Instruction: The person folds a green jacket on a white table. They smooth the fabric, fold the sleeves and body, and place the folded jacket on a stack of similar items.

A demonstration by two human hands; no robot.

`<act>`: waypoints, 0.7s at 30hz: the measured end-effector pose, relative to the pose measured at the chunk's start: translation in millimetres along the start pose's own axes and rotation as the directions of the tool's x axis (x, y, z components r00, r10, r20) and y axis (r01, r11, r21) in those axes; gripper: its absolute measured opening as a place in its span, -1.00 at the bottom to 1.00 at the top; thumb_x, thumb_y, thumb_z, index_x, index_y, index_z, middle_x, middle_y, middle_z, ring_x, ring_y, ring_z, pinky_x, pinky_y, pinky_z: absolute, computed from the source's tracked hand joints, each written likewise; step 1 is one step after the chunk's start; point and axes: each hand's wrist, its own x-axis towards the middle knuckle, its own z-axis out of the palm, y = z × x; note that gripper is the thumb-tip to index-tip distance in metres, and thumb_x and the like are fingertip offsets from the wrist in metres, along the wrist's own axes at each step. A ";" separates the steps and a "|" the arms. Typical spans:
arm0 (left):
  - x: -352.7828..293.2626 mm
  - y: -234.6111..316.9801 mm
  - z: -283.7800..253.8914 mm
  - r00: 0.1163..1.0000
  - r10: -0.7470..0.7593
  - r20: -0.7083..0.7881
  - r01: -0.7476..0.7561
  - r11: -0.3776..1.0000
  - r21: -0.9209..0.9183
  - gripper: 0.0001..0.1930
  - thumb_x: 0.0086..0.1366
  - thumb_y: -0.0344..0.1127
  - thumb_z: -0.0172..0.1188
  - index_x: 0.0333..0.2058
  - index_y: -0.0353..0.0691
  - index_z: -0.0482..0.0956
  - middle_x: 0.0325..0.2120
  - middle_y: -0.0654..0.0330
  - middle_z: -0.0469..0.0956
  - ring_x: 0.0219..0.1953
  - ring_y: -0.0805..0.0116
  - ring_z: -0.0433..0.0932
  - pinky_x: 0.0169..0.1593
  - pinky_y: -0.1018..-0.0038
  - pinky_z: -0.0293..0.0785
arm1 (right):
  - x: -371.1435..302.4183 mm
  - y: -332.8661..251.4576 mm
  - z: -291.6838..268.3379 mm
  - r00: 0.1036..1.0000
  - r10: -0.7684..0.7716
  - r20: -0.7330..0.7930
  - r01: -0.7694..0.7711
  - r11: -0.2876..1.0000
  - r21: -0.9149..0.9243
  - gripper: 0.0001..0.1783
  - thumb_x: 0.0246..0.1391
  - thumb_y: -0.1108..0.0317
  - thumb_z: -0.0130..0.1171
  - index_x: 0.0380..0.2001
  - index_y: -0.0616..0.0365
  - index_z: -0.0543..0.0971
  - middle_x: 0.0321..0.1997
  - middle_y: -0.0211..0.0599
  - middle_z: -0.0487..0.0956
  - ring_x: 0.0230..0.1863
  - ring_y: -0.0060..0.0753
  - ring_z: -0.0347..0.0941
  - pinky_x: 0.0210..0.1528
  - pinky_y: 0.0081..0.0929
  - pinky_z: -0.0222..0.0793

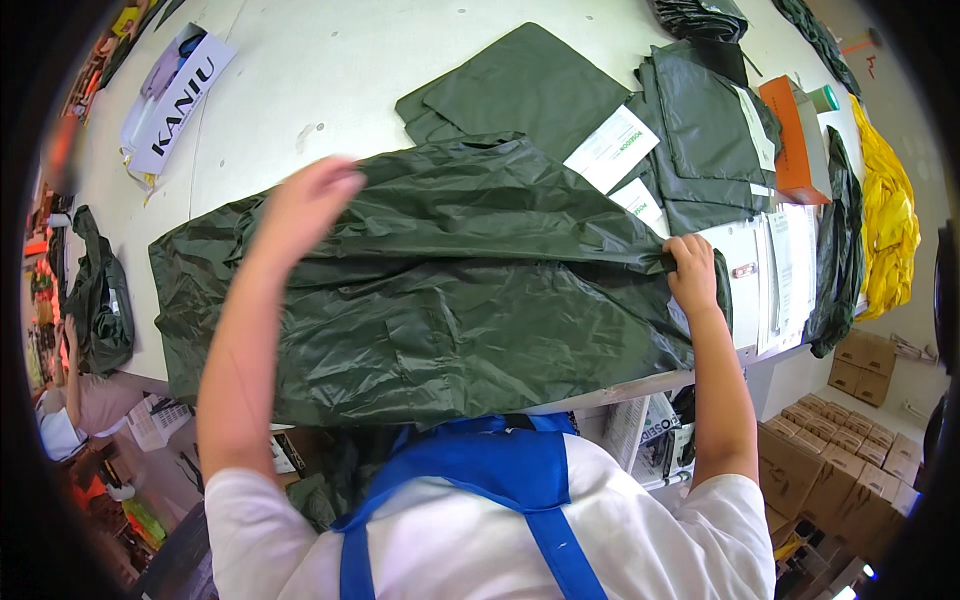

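A dark green, shiny rain jacket [430, 300] lies spread and creased across the front of the white table, its near edge hanging by my apron. At its right end my right hand [692, 272] is closed, gripping a bunched, sleeve-like part of the jacket. My left hand [312, 200] is over the jacket's upper left part, smeared by motion. Its fingers are too blurred to read, and whether it touches the fabric is unclear. Just beyond the jacket lie flat dark green folded pieces [530, 85] and white printed cards [615, 150].
Folded green garments [705, 130] are stacked at the far right, beside an orange and grey box [795, 140]. Yellow fabric [888, 215] hangs off the right edge. A white open box [180, 100] stands far left. Brown cartons [840, 460] are piled lower right; another person [65, 415] is at left.
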 end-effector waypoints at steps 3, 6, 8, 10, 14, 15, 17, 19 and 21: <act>71.3 62.2 102.0 0.991 0.098 0.091 -0.115 0.969 0.217 -0.45 0.28 0.03 0.07 0.02 -0.36 0.45 -0.04 -0.09 0.51 -0.02 -0.01 0.50 0.03 0.29 0.41 | 13.0 7.8 1.3 0.988 0.009 -0.157 -0.003 0.999 0.033 -0.66 -0.44 0.68 0.03 -0.46 0.12 0.36 -0.45 -0.19 0.35 -0.30 0.01 0.32 -0.28 -0.18 0.27; 142.6 67.6 162.2 0.942 0.225 0.250 -0.288 0.923 0.255 -0.55 0.26 0.02 0.07 -0.17 -0.31 0.53 -0.22 -0.12 0.55 -0.16 -0.09 0.52 -0.11 0.23 0.44 | 21.1 23.2 -0.1 0.960 0.011 -0.281 -0.003 1.000 0.030 -0.71 -0.44 0.67 0.00 -0.52 0.12 0.33 -0.48 -0.19 0.35 -0.34 -0.01 0.31 -0.30 -0.18 0.24; 162.6 69.1 162.0 0.924 0.367 0.103 -0.379 0.916 0.132 -0.62 0.24 0.01 0.09 -0.31 -0.26 0.53 -0.39 -0.11 0.55 -0.28 -0.10 0.53 -0.21 0.17 0.42 | 17.0 27.2 -13.5 0.983 -0.089 -0.160 0.079 0.995 -0.064 -0.76 -0.41 0.62 0.03 -0.57 0.07 0.35 -0.48 -0.25 0.37 -0.34 -0.07 0.33 -0.30 -0.26 0.23; 176.4 70.7 164.3 0.941 0.303 0.154 -0.332 0.914 0.231 -0.65 0.23 -0.03 0.11 -0.22 -0.21 0.51 -0.31 -0.04 0.55 -0.19 -0.05 0.51 -0.14 0.20 0.44 | 11.0 31.6 -15.9 0.991 -0.046 0.124 0.058 0.994 -0.091 -0.82 -0.36 0.57 0.08 -0.58 0.06 0.39 -0.45 -0.30 0.41 -0.32 -0.11 0.35 -0.27 -0.31 0.24; 127.4 57.9 168.7 0.816 0.549 -0.180 -0.464 0.809 0.361 -0.53 0.11 -0.20 0.25 0.01 -0.11 0.42 -0.07 0.04 0.43 -0.01 -0.01 0.41 0.03 0.21 0.38 | 60.9 3.4 -36.2 0.925 0.104 0.365 -0.173 0.972 0.162 -0.84 -0.15 0.36 0.20 -0.41 0.09 0.54 -0.30 -0.25 0.50 -0.15 -0.12 0.40 -0.03 -0.17 0.22; 102.6 54.6 157.8 0.774 0.595 -0.219 -0.520 0.793 0.316 -0.49 0.10 -0.20 0.26 0.05 -0.10 0.39 0.00 0.06 0.37 0.06 0.03 0.34 0.12 0.21 0.30 | 77.0 -15.5 -35.9 0.982 0.066 0.177 -0.113 0.957 0.267 -0.74 -0.12 0.32 0.21 -0.28 0.09 0.57 -0.21 -0.20 0.51 -0.07 -0.09 0.39 0.04 -0.10 0.19; 52.6 50.4 129.5 0.743 0.627 -0.234 -0.532 0.765 0.363 -0.46 0.09 -0.19 0.28 0.07 -0.08 0.37 0.07 0.09 0.31 0.12 0.04 0.28 0.18 0.15 0.18 | 91.2 -70.1 -21.3 0.970 0.053 -0.238 0.030 0.943 0.333 -0.48 -0.08 0.27 0.21 0.03 0.04 0.46 0.09 -0.10 0.41 0.13 -0.02 0.28 0.19 -0.02 0.07; 13.3 21.6 87.1 0.788 0.486 -0.377 -0.243 0.809 0.536 -0.42 0.07 -0.16 0.30 0.08 -0.08 0.36 0.13 0.09 0.25 0.17 0.02 0.20 0.22 0.09 0.07 | 90.3 -109.9 8.3 0.982 -0.188 -0.002 0.187 0.977 0.104 -0.33 -0.03 0.26 0.19 0.21 -0.08 0.32 0.36 -0.26 0.18 0.40 -0.06 -0.04 0.37 -0.05 -0.18; -11.8 -31.6 38.3 0.717 0.280 -0.638 0.162 0.824 0.543 -0.33 0.05 -0.10 0.33 0.12 -0.11 0.28 0.16 0.00 0.18 0.21 -0.03 0.13 0.23 0.07 0.05 | 75.5 -117.1 62.4 0.954 -0.239 0.180 0.231 0.971 0.063 -0.34 -0.02 0.26 0.17 0.22 -0.12 0.31 0.38 -0.32 0.15 0.42 -0.11 -0.08 0.40 -0.02 -0.24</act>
